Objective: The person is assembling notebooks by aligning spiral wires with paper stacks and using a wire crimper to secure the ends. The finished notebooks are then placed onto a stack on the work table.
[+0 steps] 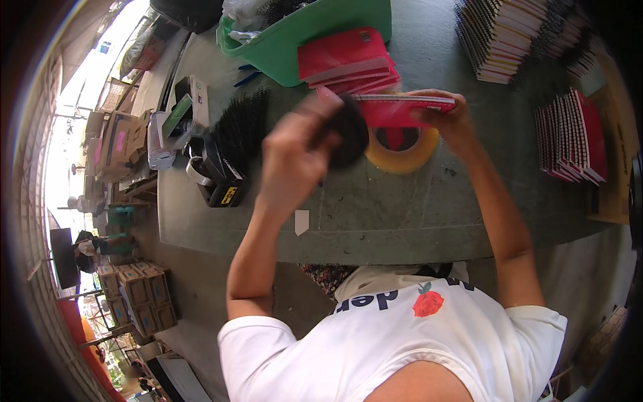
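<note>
My right hand (447,119) grips the right end of a red notebook (395,114), held edge-up above the table with its pale page edges and a dark line along the top. My left hand (298,151), smeared by motion, closes around a black rounded thing (349,137) at the notebook's left end; blur hides what kind it is. Below the notebook lies a roll of yellowish tape (402,159), partly covered by it. Just beyond, a stack of red notebooks (348,57) leans against a green basket (284,57).
To the left stand a black tape dispenser (216,177) and a heap of black spiral coils (242,124). A small white tag (302,222) lies near the front edge. Stacked spiral notebooks (502,37) and red spiral notebooks (573,137) occupy the right side. Cardboard boxes (144,295) stand on the floor.
</note>
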Motion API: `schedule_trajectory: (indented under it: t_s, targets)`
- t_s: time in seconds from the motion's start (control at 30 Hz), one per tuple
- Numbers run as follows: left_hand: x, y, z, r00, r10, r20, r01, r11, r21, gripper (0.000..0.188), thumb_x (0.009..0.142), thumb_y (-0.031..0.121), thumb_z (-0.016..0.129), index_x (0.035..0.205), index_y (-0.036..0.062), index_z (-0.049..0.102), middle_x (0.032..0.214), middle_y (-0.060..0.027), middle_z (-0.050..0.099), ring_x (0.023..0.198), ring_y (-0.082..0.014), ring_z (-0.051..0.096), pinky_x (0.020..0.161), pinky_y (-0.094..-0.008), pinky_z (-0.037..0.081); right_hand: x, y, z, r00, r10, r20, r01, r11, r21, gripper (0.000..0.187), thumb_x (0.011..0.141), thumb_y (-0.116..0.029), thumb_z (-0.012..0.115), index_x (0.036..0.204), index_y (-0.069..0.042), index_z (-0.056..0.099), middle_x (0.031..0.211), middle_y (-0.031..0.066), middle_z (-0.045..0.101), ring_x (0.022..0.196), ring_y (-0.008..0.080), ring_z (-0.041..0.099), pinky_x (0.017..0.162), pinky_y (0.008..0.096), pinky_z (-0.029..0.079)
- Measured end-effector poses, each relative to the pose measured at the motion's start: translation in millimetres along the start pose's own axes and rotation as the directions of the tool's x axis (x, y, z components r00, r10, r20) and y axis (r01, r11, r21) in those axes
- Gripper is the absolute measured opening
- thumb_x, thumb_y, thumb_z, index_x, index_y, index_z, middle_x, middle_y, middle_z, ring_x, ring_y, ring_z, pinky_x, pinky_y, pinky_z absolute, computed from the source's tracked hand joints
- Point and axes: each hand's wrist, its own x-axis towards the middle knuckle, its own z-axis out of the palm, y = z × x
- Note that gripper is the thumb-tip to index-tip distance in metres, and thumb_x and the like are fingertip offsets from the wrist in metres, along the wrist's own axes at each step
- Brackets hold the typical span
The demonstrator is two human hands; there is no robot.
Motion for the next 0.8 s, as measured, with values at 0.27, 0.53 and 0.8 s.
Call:
schedule_trajectory:
  t_s: [0.27,0.53,0.8]
  targets:
    - [-1.2,16.2,6.4,1.000,0.017,0.001,-0.017,1.000,0.005,0.055,0.075,-0.001,0.065,0.124,0.0197,0.057,0.091,-0.0107,0.064,0.080,-0.0269,0.061,0.072,-0.0362,0.051,-8.3,-3.1,-10.5,0.997,0.076,-0.015,-0.077,0.995,-0.056,0.028,0.077,-0.006,0.073,0.104,0.000,0.065,0.094,0.0063,0.068,0.087,0.0112,0.062,0.081,0.0257,0.051]
    - [-0.3,29.9,-1.4,0.994,0.063,-0.092,-0.056,0.996,0.069,0.050,0.076,-0.002,0.065,0.123,0.0129,0.058,0.100,-0.0133,0.064,0.077,-0.0255,0.062,0.073,-0.0342,0.051,-13.3,-0.3,-3.4,0.998,0.056,-0.014,-0.056,0.996,-0.072,0.028,0.078,-0.011,0.073,0.102,0.000,0.066,0.094,0.0055,0.068,0.087,0.0105,0.062,0.080,0.0249,0.050]
    - [-8.3,16.8,1.8,0.962,-0.195,0.193,0.232,0.954,-0.189,0.045,0.076,-0.003,0.063,0.117,0.0159,0.063,0.087,-0.0114,0.064,0.079,-0.0196,0.063,0.077,-0.0319,0.049,-12.2,-16.5,-4.6,0.994,-0.074,0.085,0.088,0.981,-0.173,0.026,0.079,-0.010,0.071,0.103,-0.003,0.067,0.099,0.0062,0.069,0.087,0.0118,0.063,0.079,0.0246,0.051]
